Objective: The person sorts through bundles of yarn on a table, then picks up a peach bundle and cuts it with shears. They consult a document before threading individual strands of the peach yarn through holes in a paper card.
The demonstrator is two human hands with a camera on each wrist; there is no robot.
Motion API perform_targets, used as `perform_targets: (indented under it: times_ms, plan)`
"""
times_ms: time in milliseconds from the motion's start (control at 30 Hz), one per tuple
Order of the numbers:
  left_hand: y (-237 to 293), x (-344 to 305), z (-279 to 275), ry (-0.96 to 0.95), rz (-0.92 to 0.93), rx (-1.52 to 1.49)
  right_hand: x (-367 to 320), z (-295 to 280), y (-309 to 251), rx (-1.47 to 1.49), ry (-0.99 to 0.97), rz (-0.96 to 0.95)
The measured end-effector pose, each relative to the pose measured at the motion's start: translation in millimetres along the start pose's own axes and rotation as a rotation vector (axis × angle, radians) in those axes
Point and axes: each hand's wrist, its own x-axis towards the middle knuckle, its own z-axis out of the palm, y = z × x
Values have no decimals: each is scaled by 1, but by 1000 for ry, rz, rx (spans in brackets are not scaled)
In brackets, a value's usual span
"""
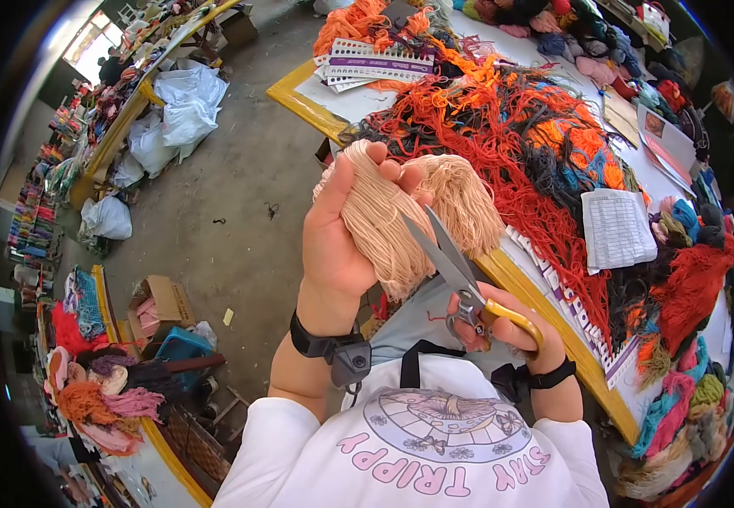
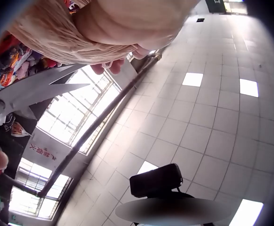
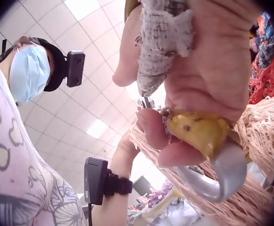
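My left hand (image 1: 333, 237) grips a thick hank of pale peach yarn (image 1: 384, 224), fingers curled over its far side. A second lobe of the same pale yarn (image 1: 464, 199) hangs just right of it, over the table's edge. My right hand (image 1: 515, 317) holds a pair of scissors (image 1: 456, 267) by the handles, blades spread and tips close to the yarn. In the left wrist view the scissor blades (image 2: 38, 89) sit beside the hank (image 2: 57, 35). The right wrist view shows one handle wrapped in greyish cloth (image 3: 158, 47) and yellow wrapping (image 3: 198, 129) near the metal loop.
A yellow-edged table (image 1: 570, 372) on the right bears a tangled heap of red, orange and black yarn (image 1: 502, 127), shade cards (image 1: 375, 63) and a printed sheet (image 1: 619, 229). White sacks (image 1: 187, 106) and a cardboard box (image 1: 159, 305) stand on the left, beyond the concrete floor (image 1: 248, 186).
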Motion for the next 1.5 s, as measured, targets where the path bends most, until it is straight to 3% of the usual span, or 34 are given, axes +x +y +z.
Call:
perform_targets:
  times_ms: [267, 467, 567, 667, 767, 867, 967, 1000, 1100, 1233, 1400, 1500]
  plan:
    - [5, -5, 5, 24, -3, 80, -1, 3, -8, -22, -7, 45]
    - [-7, -4, 1, 85, 20, 40, 11, 5, -5, -13, -14, -101]
    - [-10, -5, -7, 52, 14, 9, 19, 5, -3, 11, -5, -118]
    - [-10, -10, -6, 148, -69, 70, 24, 10, -5, -6, 60, -119]
    - [-13, -10, -9, 163, -32, 113, 28, 12, -3, 39, 73, -139]
    - [-20, -6, -25, 124, 76, 115, 32, 14, -1, 159, 130, -170]
    - [-23, -6, -20, 129, 219, 142, 43, 20, -3, 51, 442, -223]
    - [-24, -7, -17, 122, 266, 170, 50, 28, -2, -75, 599, -334]
    - [-28, -7, 1, 115, 375, 266, 64, 35, -5, -233, 649, -512]
    - [-23, -3, 17, 108, 502, 494, 66, 35, -2, -228, 583, -462]
    - [26, 11, 37, 85, 801, 880, 48, 4, 48, -556, 826, -464]
    - [55, 33, 53, 97, 947, 1046, 15, -27, 98, -693, 940, -244]
